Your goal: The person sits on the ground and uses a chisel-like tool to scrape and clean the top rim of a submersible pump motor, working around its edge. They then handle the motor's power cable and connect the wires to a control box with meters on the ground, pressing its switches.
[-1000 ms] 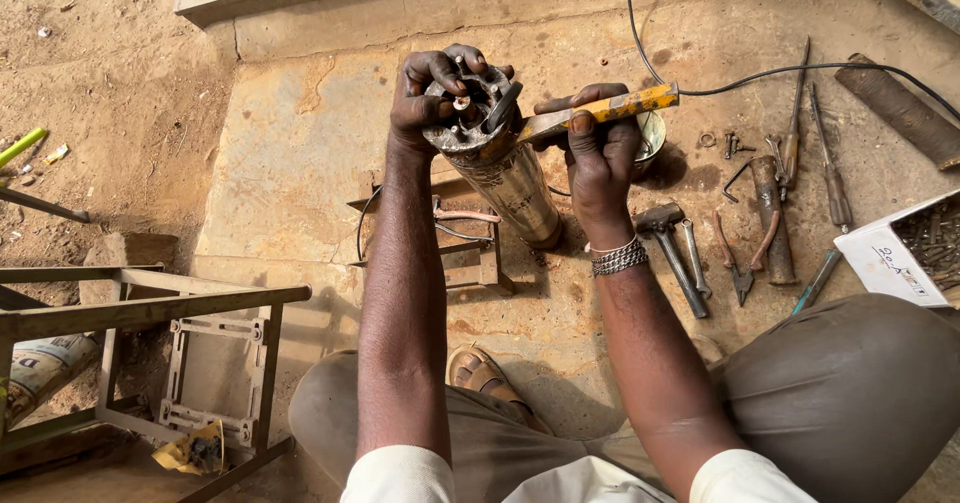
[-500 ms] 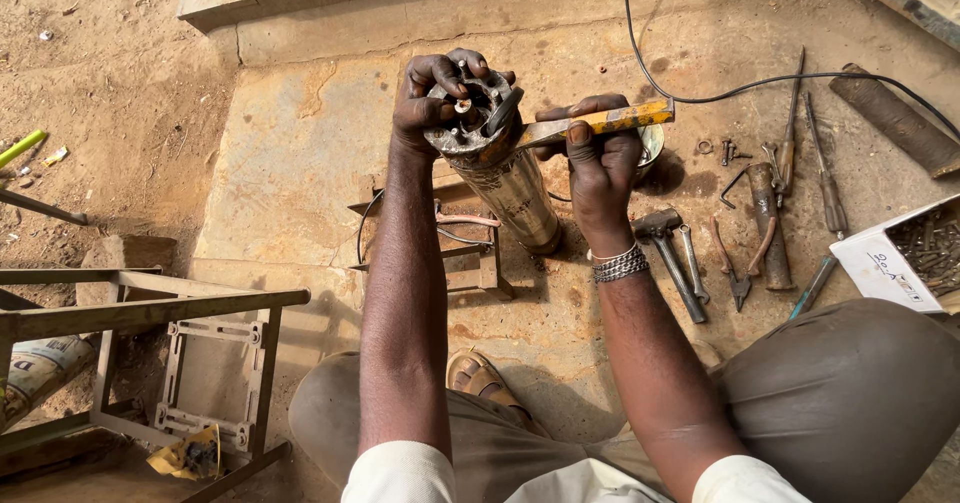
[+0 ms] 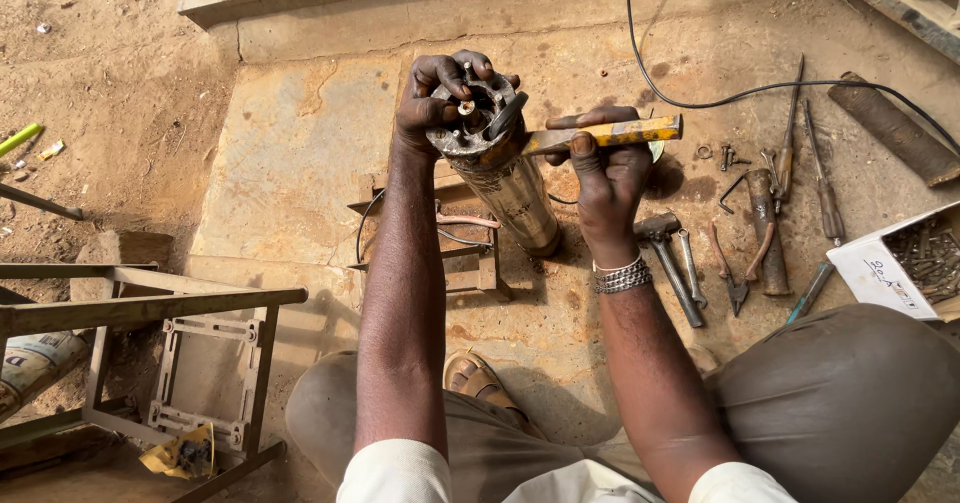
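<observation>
Two hands (image 3: 440, 98) on rusty steel cylinder (image 3: 505, 178)

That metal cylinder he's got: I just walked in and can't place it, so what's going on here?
A person sitting on the ground steadies an upright, worn metal motor cylinder on the concrete slab. The left hand grips its top end, where bolts and fittings show. The right hand holds a yellow-handled screwdriver, its tip pushed into the top end. A hammer, pliers and more screwdrivers lie to the right, beside a box of nails.
</observation>
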A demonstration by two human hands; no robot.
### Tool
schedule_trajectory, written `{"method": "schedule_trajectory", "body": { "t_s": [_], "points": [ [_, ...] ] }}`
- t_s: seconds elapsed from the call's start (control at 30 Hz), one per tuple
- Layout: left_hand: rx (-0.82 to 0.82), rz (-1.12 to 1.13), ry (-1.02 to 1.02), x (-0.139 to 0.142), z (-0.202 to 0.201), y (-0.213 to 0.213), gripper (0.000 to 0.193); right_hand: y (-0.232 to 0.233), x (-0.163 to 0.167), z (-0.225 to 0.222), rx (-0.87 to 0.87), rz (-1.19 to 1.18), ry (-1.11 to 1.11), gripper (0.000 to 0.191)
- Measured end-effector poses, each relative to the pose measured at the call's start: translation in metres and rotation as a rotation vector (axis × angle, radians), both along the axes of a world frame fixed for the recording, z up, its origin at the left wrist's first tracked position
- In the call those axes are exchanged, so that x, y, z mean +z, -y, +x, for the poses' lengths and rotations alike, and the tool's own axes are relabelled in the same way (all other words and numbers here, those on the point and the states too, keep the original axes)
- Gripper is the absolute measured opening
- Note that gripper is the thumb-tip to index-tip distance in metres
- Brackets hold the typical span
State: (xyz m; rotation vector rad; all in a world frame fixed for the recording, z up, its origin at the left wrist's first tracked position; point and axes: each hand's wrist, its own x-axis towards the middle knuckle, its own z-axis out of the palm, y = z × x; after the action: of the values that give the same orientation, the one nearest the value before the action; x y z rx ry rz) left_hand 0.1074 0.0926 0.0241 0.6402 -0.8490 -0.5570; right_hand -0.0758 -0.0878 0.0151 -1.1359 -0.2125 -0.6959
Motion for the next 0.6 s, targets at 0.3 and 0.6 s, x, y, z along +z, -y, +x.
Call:
{"method": "schedule_trajectory", "body": {
  "t_s": [0.3,0.6],
  "points": [
    [-0.033,-0.021,-0.021,-0.0005,0.0050,0.0000,0.022,-0.0047,-0.0051,0.0027,-0.020,0.100,0.112,0.019],
    [-0.011,-0.018,-0.039,-0.0026,0.0058,-0.0035,0.024,-0.0100,-0.0027,0.0022,-0.046,0.389,0.222,0.030]
  ]
}}
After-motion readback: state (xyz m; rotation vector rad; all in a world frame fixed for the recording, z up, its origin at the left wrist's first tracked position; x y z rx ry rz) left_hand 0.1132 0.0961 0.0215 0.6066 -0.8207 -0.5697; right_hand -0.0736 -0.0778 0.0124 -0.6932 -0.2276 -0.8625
